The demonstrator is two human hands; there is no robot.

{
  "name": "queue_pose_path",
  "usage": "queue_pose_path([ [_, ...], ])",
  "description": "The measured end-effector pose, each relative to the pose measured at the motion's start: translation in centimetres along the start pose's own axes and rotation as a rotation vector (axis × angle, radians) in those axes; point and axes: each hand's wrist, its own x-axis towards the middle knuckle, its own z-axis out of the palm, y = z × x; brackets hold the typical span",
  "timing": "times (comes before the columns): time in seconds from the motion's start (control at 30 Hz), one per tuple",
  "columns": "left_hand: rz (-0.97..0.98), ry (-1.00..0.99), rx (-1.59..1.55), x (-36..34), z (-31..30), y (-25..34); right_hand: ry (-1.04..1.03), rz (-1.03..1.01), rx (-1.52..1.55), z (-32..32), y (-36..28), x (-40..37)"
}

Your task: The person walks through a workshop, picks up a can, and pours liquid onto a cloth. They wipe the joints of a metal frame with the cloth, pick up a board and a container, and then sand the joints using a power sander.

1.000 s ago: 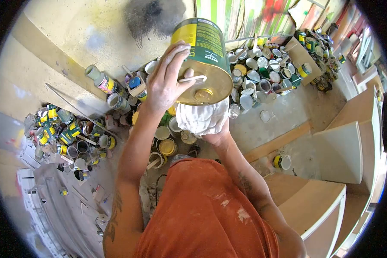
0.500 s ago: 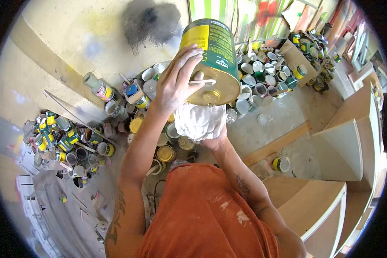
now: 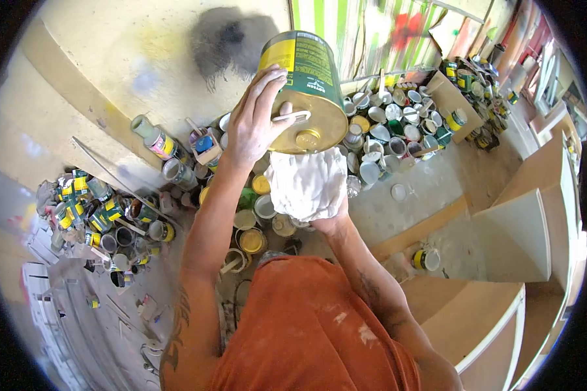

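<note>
My left hand (image 3: 254,120) grips a large green-and-yellow metal can (image 3: 313,78) by the handle on its gold end. The can is tilted, with that gold end and its round spout (image 3: 308,138) facing down towards me. Just beneath the spout, a bunched white cloth (image 3: 306,186) lies over my right hand (image 3: 334,221), which supports it from below. Most of my right hand's fingers are hidden by the cloth. Whether liquid is leaving the spout now, I cannot make out.
Many used paint cans (image 3: 398,124) crowd the floor along the wall, with another heap of cans (image 3: 91,215) at left. Pale wooden cabinet panels (image 3: 515,234) stand at right. A wooden plank (image 3: 424,228) and a single paint can (image 3: 426,259) are on the floor.
The metal can has shifted left and slightly up, and its clear stream at the spout no longer shows. More of the white cloth is visible below it.
</note>
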Motion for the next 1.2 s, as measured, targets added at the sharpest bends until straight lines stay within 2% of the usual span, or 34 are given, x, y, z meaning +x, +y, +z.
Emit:
queue_pose_path([
  [0.1,-0.047,0.023,0.067,-0.9,-0.6,-0.5,0.045,-0.012,-0.062,0.4,0.1,0.2],
  [0.23,-0.074,0.023,0.051,-2.2,-2.3,-0.2,0.007,-0.015,-0.056,0.6,0.4,0.4],
  [0.5,-0.079,-0.01,0.067,-3.8,-3.9,0.0,0.079,0.034,-0.081,-2.7,0.0,1.4],
  [0.57,-0.225,0.024,0.052,-3.9,-4.3,0.2,0.08,0.044,-0.078,-1.9,0.3,1.0],
  [0.6,-0.232,0.019,0.053,-3.9,-4.5,0.3,0.082,0.049,-0.074,-1.6,0.4,0.7],
  [0.67,-0.561,-0.022,0.125,-3.9,-4.9,0.3,0.061,0.061,-0.048,-2.7,0.1,0.6],
  [0.7,-0.65,-0.034,0.184,-4.9,-4.9,-0.2,0.033,0.07,-0.024,-3.4,0.3,0.5],
  [0.73,-0.659,-0.042,0.186,-6.4,-4.9,-0.5,0.043,0.072,-0.018,-4.4,0.7,0.0],
  [0.77,-0.8,-0.038,0.114,-8.0,-4.8,-0.8,0.048,-0.132,-0.569,-4.9,1.2,-0.5],
  [0.8,-0.944,-0.035,0.042,-9.9,-4.5,-1.1,0.045,-0.178,-0.665,-5.3,1.0,-1.2],
  [0.83,-0.976,-0.043,0.06,-11.8,-4.2,-1.4,0.047,-0.225,-0.762,-5.1,0.9,-1.9],
  [0.9,-1.04,-0.079,0.103,-17.9,-3.1,-3.4,0.067,-0.133,-0.384,-4.6,-0.6,-3.6],
  [0.97,-1.083,-0.126,0.14,-23.1,-1.5,-4.7,0.055,-0.102,-0.321,-7.2,-2.7,-5.2],
  [1.03,-1.447,-0.137,0.061,-27.6,0.0,-5.4,0.035,-0.085,-0.265,-10.4,-4.7,-6.9],
  [1.07,-1.448,-0.167,0.052,-30.4,0.9,-6.1,0.025,-0.08,-0.24,-12.2,-5.4,-7.9],
  [1.1,-1.591,-0.199,0.063,-33.5,2.1,-6.8,0.243,-0.344,-0.49,-15.7,-5.2,-9.7],
  [1.13,-1.731,-0.231,0.077,-36.2,3.3,-7.6,0.336,-0.451,-0.453,-16.8,-5.1,-11.2],
  [1.17,-1.732,-0.258,0.069,-38.5,4.2,-8.1,0.394,-0.521,-0.354,-17.7,-5.0,-12.9],
  [1.2,-1.837,-0.258,0.232,-40.7,5.5,-8.7,0.412,-0.548,-0.267,-18.7,-4.9,-14.4],
])
